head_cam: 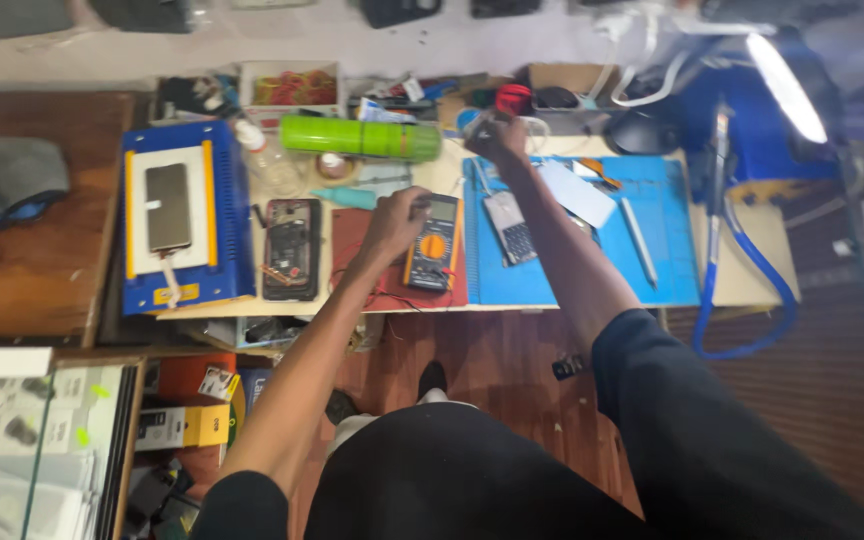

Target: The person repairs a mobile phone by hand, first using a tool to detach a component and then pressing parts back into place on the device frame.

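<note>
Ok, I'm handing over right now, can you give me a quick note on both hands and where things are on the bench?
Left hand: resting at the yellow multimeter on the red mat, fingers curled by its top edge.
Right hand: reaching to the back of the bench, closed around a small dark item; what it is cannot be told.
Opened phone lies left of the red mat; another phone sits on the blue machine.
Small calculator-like device is on the blue mat.

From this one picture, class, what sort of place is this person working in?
Most likely a phone repair bench: an opened phone lies beside a blue screen-heating machine, and the left hand rests at a yellow multimeter by a blue work mat.
</note>
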